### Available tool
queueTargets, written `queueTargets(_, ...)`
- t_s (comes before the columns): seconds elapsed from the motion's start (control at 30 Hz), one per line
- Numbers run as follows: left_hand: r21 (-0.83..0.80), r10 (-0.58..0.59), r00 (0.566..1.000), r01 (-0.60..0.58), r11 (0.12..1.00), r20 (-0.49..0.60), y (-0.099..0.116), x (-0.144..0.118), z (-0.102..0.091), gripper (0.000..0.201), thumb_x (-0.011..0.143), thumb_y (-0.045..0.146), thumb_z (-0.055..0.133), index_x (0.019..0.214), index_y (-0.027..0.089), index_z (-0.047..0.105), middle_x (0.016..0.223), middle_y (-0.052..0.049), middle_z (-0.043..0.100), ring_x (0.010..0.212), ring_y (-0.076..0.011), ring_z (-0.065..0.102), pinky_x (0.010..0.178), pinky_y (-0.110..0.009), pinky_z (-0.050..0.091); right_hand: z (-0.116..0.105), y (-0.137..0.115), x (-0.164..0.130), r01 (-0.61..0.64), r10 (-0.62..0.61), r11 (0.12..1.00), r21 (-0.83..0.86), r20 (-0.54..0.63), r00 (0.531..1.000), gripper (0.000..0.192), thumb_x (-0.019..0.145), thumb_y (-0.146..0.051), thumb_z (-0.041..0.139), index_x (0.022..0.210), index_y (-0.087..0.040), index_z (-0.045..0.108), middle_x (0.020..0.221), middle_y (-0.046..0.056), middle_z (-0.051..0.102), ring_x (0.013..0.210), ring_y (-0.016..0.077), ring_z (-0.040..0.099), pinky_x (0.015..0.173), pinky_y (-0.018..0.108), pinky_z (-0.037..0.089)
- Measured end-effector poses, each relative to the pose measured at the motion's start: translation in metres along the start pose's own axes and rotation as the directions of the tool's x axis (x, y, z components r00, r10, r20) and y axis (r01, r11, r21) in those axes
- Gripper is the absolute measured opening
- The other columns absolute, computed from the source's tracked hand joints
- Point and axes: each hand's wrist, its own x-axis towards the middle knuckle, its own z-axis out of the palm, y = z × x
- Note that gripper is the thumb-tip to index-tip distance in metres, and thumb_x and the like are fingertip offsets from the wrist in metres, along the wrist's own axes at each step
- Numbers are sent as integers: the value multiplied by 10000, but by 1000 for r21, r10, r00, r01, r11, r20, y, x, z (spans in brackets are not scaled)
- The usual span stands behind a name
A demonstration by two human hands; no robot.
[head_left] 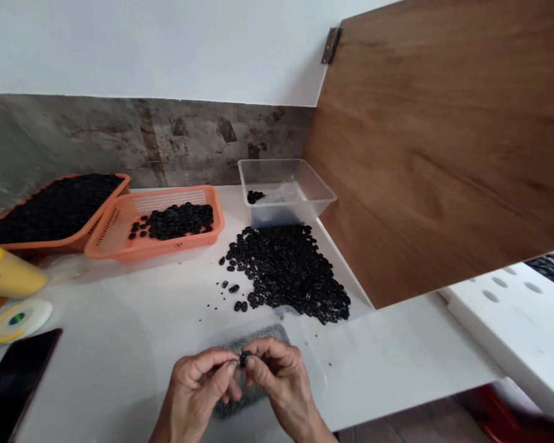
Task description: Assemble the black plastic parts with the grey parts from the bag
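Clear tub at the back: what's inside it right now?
The clear tub holds a small cluster of black pieces in its back left corner and something pale and see-through near the middle. The front wall's glare hides part of the floor.

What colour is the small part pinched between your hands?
Black, seen in the head view: the small part sits between both hands' fingertips.

Soft, even daylight fills the scene; the white desk [120, 344] is bright without harsh glare. Faint, diffuse shadows lie under the orange baskets [157, 227] and beneath the hands. The wide lens bends the far wall line and the wooden panel [443, 141] at the right. The hands at the near edge are slightly blurred; the black pile [286, 271] shows little detail.
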Motion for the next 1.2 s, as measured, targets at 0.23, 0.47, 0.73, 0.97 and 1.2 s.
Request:
queueTargets(0.23,-105,-63,996,56,993,-63,7,-8,10,212,722,368,720,739,160,755,522,-28,678,425,-129,586,446,-215,478,3,-3,-5,29,-30,998,50,27,999,168,817,-316,692,788,-151,705,633,26,658,531,83,552,524,173,451)
queueTargets(0.47,-98,-31,999,28,995,-35,9,-13,7,178,760,337,696,762,173,765,522,-17,685,442,-107,592,480,-188,486,5,-5,-9,50,-53,997,51,65,996,162,828,-308,682,785,-152,699,617,18,642,533,79,559,527,165,450)
queueTargets(0.73,-50,-13,997,9,999,-82,14,-17,11,135,733,271,681,738,168,767,485,-9,662,423,-101,591,458,-170,466,2,2,-12,24,-26,999,39,63,998,169,833,-315,682,800,-150,700,622,16,635,541,67,532,532,160,423)
queueTargets(0.97,-64,-18,993,11,998,-120,21,-19,20,117,699,261,681,699,167,751,481,0,648,421,-99,581,451,-174,457,2,1,-11,4,-13,993,119,74,997,192,812,-334,704,791,-143,698,621,23,652,523,60,536,527,156,432)
queueTargets(1.2,11,24,993,-23,1000,-115,21,-19,19,124,718,254,664,711,174,758,472,5,642,423,-86,555,465,-164,452,2,-1,-13,41,-43,998,39,53,998,195,826,-324,683,773,-137,689,590,11,611,528,71,517,521,169,416)
